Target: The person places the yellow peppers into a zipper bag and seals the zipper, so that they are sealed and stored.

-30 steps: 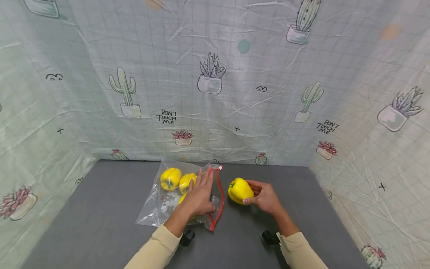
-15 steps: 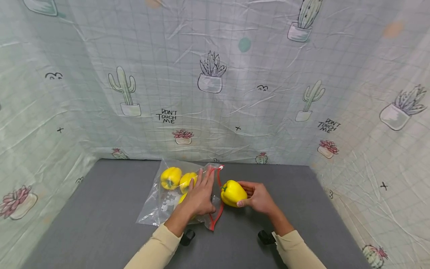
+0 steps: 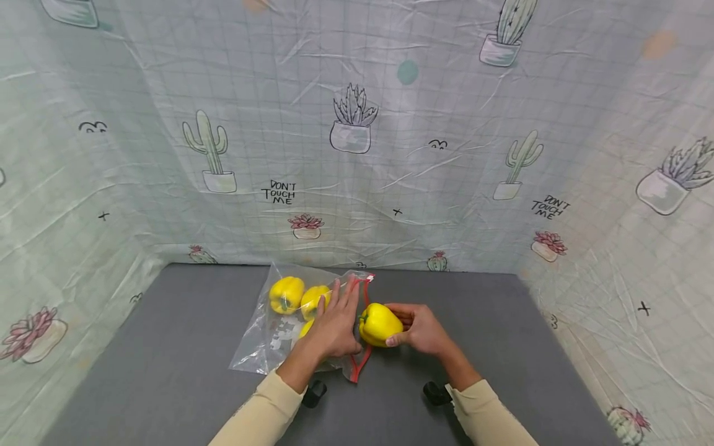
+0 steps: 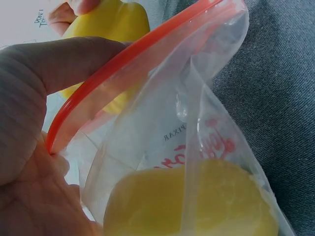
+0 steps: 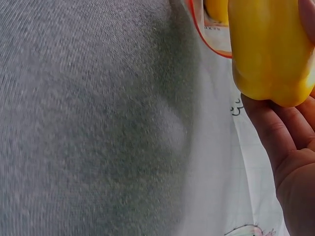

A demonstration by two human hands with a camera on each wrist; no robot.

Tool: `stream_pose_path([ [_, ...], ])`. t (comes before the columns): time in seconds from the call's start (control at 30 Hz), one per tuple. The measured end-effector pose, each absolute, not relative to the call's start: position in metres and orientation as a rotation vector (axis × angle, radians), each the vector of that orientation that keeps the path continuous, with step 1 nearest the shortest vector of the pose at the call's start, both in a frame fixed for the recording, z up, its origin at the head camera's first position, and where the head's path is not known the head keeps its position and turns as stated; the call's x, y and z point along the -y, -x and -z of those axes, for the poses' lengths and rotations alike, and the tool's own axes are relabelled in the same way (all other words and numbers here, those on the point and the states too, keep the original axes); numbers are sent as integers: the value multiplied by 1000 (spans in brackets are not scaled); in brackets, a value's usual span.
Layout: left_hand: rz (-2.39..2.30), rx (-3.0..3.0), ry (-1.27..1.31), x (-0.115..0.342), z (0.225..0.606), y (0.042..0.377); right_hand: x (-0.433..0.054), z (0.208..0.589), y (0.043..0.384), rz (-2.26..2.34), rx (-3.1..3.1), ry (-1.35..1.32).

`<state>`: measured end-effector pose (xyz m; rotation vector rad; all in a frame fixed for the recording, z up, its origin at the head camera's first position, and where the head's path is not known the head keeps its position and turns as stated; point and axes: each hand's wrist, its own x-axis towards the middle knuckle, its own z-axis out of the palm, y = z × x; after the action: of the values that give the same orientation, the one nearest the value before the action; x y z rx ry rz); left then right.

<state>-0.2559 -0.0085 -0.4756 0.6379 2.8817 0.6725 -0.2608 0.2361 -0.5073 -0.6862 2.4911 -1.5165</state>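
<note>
Printed sheet [image 3: 251,142] rises beyond both hands & along the sides. Gray desk [image 3: 184,371] runs past R hand to its R edge, w/ open room that side, & past the bag to its L edge; far edge meets the sheet beyond the hands, near edge cut off by the frame. Transparent zip bag [image 3: 251,353] lies under L hand & spreads to its left, mouth facing R hand.

L hand [image 3: 334,328]: fingers spread, nearly straight, on the bag by its mouth. R hand [image 3: 421,328]: holding a yellow pepper, fingers far side, thumb near side; partly cut off in R wrist view.

Held pepper [image 3: 380,324] sits btwn the hands, stem end toward L hand, right at the mouth; overlaps the rim in head view, can't tell if touching. In the bag, left of L hand's fingers: two peppers [image 3: 287,295]; third pepper [image 3: 306,328] mostly hidden by L hand. Red rim [image 4: 98,76] bows past L thumb. Red lettering on film, partly legible. White slider [image 3: 370,278] just beyond L fingertips.
</note>
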Motion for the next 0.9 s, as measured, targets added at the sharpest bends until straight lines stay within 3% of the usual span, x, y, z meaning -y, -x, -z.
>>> stream_pose_path([
  [0.9,-602,-2904,-718,9,476,254,-204,509,262,1345,-2598,737],
])
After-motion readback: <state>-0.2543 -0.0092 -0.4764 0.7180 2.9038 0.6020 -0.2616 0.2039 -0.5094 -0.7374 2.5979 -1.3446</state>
